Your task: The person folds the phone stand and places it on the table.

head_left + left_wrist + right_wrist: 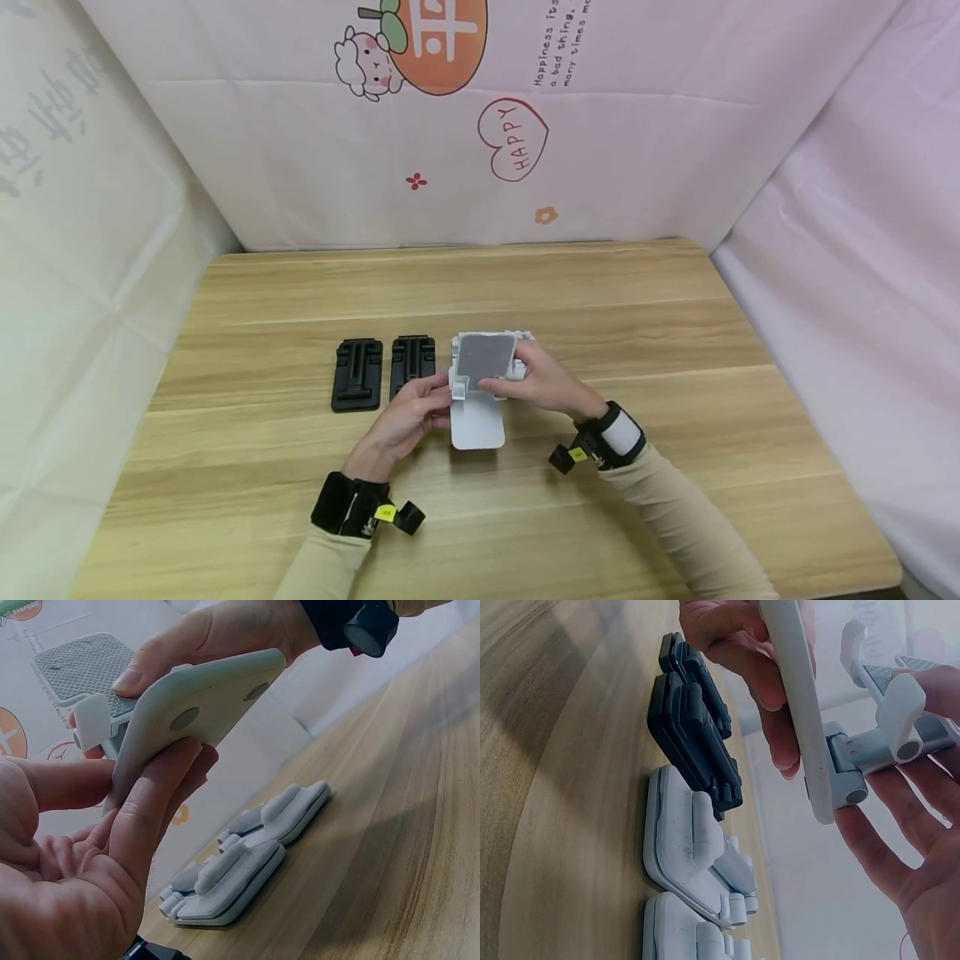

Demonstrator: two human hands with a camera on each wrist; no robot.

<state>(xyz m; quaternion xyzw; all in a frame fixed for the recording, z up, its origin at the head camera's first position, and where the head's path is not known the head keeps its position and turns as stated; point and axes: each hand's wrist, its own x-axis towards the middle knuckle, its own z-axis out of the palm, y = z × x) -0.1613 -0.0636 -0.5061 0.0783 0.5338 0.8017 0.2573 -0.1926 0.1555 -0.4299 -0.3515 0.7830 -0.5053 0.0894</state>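
A white folding phone stand [477, 423] is held unfolded above the table, its grey padded plate [483, 358] facing up in the head view. My left hand [408, 417] grips the flat base by its edge, with the fingers under it in the left wrist view. On the other side, my right hand [551, 383] holds the padded plate, thumb on the pad and fingers behind. The right wrist view shows the grey hinged arm [870, 750] opened out between base and plate. Beneath the held stand, two folded white phone stands lie on the table, one nearer [686, 832].
Two folded black phone stands, one at far left [357, 375] and one beside my left hand [411, 358], lie on the wooden table [225, 467]. White printed cloth [637, 150] hangs behind the table and along both sides.
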